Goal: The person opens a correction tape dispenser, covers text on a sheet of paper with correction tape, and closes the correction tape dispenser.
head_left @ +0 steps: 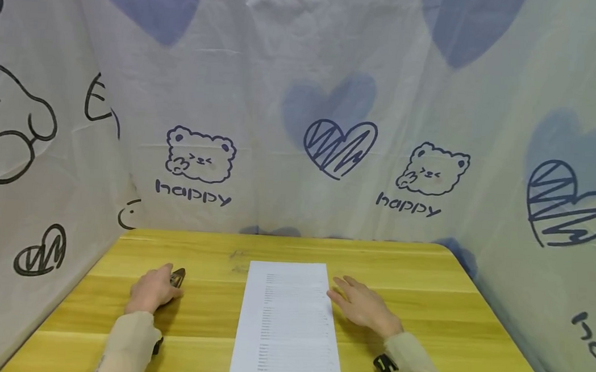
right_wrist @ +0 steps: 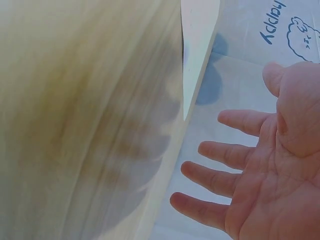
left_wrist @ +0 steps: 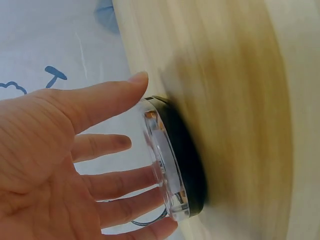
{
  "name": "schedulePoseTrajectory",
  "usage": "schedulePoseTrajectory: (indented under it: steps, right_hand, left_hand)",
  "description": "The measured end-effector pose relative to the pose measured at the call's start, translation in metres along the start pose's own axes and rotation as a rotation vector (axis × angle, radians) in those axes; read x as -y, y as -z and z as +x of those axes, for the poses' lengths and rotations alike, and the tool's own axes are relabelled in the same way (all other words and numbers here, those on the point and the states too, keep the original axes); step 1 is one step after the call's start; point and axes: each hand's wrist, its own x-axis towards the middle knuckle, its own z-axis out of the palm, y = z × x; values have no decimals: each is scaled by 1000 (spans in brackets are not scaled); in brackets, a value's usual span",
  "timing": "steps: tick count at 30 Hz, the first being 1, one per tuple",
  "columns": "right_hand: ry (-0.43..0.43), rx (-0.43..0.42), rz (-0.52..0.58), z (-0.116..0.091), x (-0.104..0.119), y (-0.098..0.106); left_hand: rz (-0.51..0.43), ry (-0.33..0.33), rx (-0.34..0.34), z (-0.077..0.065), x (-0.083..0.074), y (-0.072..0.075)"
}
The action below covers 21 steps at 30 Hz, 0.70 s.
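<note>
Head view shows a printed paper sheet [head_left: 289, 322] lying on a wooden table [head_left: 191, 344], and it serves as the landmark. Left of the sheet, well apart from it, the left hand [head_left: 153, 290] holds a small dark case [head_left: 177, 277] between thumb and fingers; how firmly it grips cannot be told. Just right of the sheet, the right hand [head_left: 364, 308] has its fingers apart and grips nothing; the fingertips lie near the paper's edge. Beyond the sheet hangs a patterned cloth [head_left: 268, 93]. Left wrist view gives the case more plainly: a black base [left_wrist: 189, 155] faces the tabletop under a clear shell [left_wrist: 159, 165], the thumb against one end and fingertips meeting the shell. As a container it looks closed; inside are a pale piece [left_wrist: 171, 160] and some orange-brown bits, too blurred to name. To handle it well, I would keep the pressure light and even at both ends, the base level with the tabletop, and the fingers off the middle of the shell. Right wrist view confirms the right hand's fingers spread and holding nothing, just beside the sheet; that hand would do best to keep clear of the paper, so the sheet is not dragged.
</note>
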Motion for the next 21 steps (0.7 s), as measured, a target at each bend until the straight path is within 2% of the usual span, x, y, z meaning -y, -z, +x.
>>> schedulePoseTrajectory:
  steps: [7,12,18,21]
  right_hand:
    - [-7,-21,4,1,3,3]
    - [-2,-38,9,0,4,5]
    - [29,-36,4,2,6,3]
    - [52,-38,3,7,10,2]
  left_hand:
    - [8,2,21,3,1,0]
    - [7,-27,14,4,-2,2]
    - [-26,-54,9,7,-11,1]
    - [-69,-60,-14,9,-13,0]
